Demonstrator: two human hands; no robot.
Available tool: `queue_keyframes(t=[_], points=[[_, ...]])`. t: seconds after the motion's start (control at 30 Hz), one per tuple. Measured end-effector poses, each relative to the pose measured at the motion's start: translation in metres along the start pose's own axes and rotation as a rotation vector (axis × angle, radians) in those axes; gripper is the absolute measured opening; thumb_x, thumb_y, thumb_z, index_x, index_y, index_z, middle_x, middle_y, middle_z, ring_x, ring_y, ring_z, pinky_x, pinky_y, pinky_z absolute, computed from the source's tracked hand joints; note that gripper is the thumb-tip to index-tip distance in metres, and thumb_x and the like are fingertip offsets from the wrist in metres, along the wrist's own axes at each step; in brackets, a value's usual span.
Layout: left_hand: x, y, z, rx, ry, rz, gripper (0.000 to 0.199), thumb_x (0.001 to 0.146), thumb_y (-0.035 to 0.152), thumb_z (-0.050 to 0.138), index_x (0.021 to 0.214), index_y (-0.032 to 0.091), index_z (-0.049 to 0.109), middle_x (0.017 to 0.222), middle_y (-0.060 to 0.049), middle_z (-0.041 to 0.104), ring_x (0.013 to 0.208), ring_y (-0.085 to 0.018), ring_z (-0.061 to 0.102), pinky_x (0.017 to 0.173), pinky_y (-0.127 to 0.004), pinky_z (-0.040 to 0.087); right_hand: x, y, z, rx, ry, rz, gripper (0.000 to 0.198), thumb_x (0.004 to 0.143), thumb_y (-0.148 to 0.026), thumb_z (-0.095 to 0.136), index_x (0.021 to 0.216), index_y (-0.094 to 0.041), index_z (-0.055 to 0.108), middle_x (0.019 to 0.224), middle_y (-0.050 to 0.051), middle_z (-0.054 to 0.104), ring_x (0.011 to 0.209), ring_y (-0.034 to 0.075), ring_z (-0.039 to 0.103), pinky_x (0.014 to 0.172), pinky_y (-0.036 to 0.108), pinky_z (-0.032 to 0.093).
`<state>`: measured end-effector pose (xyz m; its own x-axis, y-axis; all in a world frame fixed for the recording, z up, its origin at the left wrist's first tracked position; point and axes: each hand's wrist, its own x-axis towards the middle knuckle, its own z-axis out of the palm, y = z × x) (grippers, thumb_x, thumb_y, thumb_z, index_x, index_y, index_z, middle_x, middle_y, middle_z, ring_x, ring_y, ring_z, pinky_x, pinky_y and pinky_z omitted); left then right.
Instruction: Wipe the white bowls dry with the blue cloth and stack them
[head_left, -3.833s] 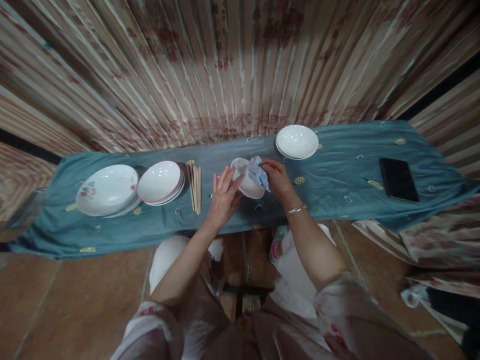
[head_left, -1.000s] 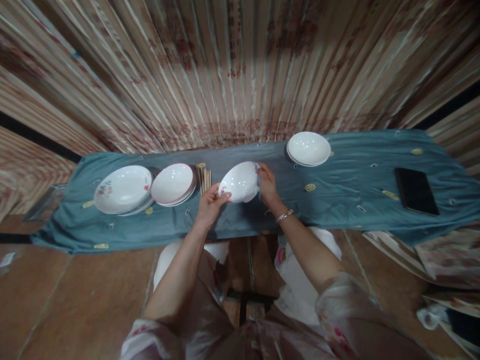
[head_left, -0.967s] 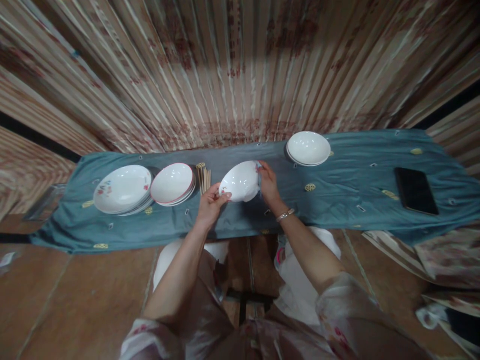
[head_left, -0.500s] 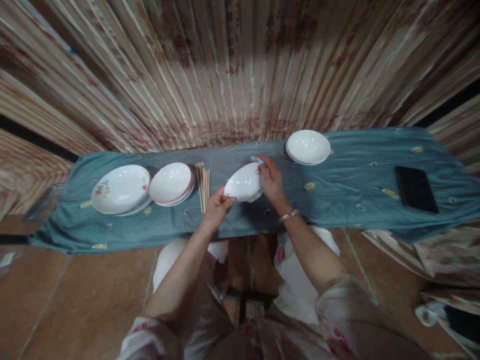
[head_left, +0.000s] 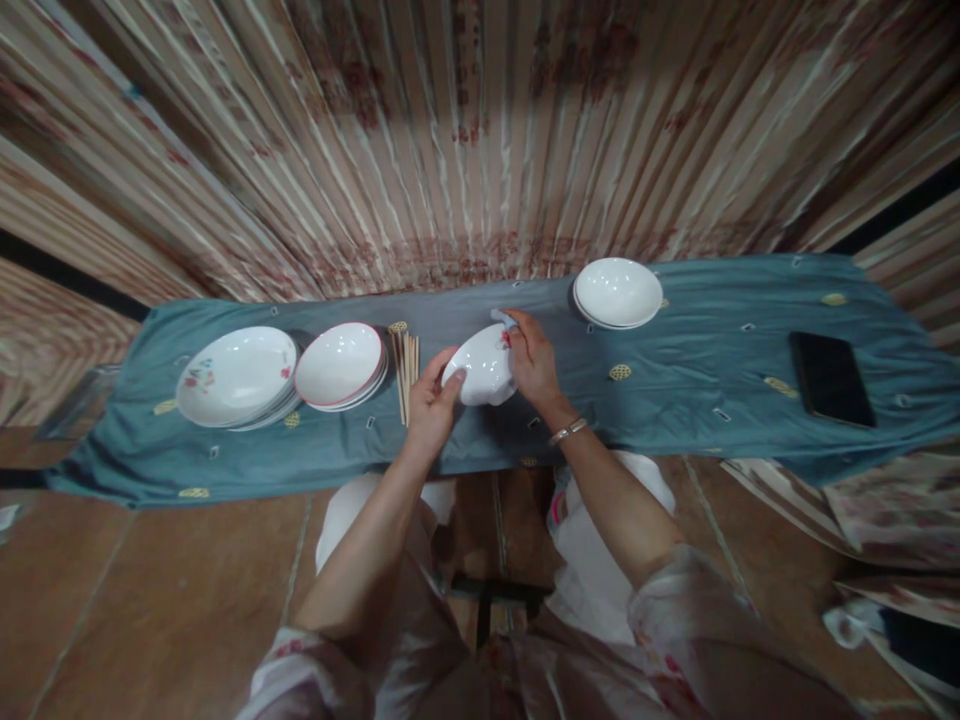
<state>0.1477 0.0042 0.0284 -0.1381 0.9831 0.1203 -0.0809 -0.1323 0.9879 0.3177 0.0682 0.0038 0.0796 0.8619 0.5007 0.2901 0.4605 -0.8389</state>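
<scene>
A white bowl (head_left: 480,368) with a red flower mark is held tilted above the table by my left hand (head_left: 433,405), whose thumb lies over the near left part and fingers go behind. My right hand (head_left: 534,365) is closed on a pale cloth (head_left: 504,319) at the bowl's right side; most of the cloth is hidden by the hand and bowl. Left of my left hand lie several wooden chopsticks (head_left: 408,372). Beyond them stands a stack of red-rimmed bowls (head_left: 341,365). Up to the right of my right hand sits a stack of white bowls (head_left: 618,293).
A stack of flowered plates (head_left: 238,375) stands at the left on the green tablecloth (head_left: 697,370). A black phone or tablet (head_left: 831,378) lies at the right. Behind the narrow table hangs a pleated curtain (head_left: 480,150).
The bowl has turned and tilted more in my hands. My left thumb now reaches higher over the bowl, and my right hand with the cloth has shifted slightly left.
</scene>
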Motion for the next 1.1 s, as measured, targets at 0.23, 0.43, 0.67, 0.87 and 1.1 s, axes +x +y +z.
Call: queue_keyframes(t=[0.23, 0.43, 0.67, 0.87, 1.1], points=[[-0.003, 0.002, 0.002, -0.019, 0.007, -0.055, 0.049, 0.073, 0.059, 0.079, 0.1, 0.018, 0.074, 0.084, -0.003, 0.074, 0.075, -0.018, 0.063, 0.071, -0.028, 0.05, -0.008, -0.021, -0.002, -0.079, -0.116, -0.124, 0.043, 0.105, -0.042, 0.035, 0.133, -0.026, 0.064, 0.14, 0.009, 0.065, 0.135, 0.025, 0.055, 0.123, 0.047, 0.038], [-0.004, 0.005, 0.002, -0.055, 0.005, -0.065, 0.047, 0.071, 0.058, 0.081, 0.098, 0.02, 0.073, 0.077, 0.0, 0.071, 0.064, -0.014, 0.056, 0.063, -0.026, 0.046, -0.029, -0.045, 0.002, -0.236, -0.24, -0.32, 0.047, 0.104, -0.031, 0.036, 0.145, -0.023, 0.058, 0.155, 0.01, 0.054, 0.147, 0.026, 0.046, 0.128, 0.053, 0.03], [-0.002, 0.004, -0.001, -0.088, -0.032, -0.089, 0.046, 0.069, 0.058, 0.082, 0.093, 0.02, 0.072, 0.071, 0.001, 0.069, 0.059, -0.012, 0.053, 0.06, -0.025, 0.043, -0.03, -0.045, 0.003, -0.206, -0.234, -0.284, 0.047, 0.105, -0.032, 0.036, 0.146, -0.027, 0.058, 0.154, 0.007, 0.055, 0.147, 0.026, 0.046, 0.129, 0.053, 0.03], [-0.003, 0.001, -0.002, -0.105, -0.003, -0.097, 0.045, 0.068, 0.056, 0.082, 0.093, 0.02, 0.072, 0.076, -0.001, 0.072, 0.065, -0.015, 0.059, 0.065, -0.026, 0.045, -0.026, -0.028, 0.003, -0.023, -0.127, -0.112, 0.049, 0.106, -0.044, 0.032, 0.144, -0.026, 0.058, 0.152, 0.008, 0.057, 0.147, 0.023, 0.047, 0.128, 0.047, 0.031], [-0.003, -0.004, -0.006, -0.108, 0.041, -0.089, 0.047, 0.068, 0.057, 0.082, 0.095, 0.02, 0.071, 0.077, -0.001, 0.071, 0.069, -0.015, 0.059, 0.066, -0.026, 0.043, -0.024, -0.003, 0.015, 0.295, 0.025, 0.209, 0.049, 0.097, -0.055, 0.048, 0.129, -0.023, 0.067, 0.14, 0.008, 0.068, 0.133, 0.023, 0.059, 0.121, 0.044, 0.041]])
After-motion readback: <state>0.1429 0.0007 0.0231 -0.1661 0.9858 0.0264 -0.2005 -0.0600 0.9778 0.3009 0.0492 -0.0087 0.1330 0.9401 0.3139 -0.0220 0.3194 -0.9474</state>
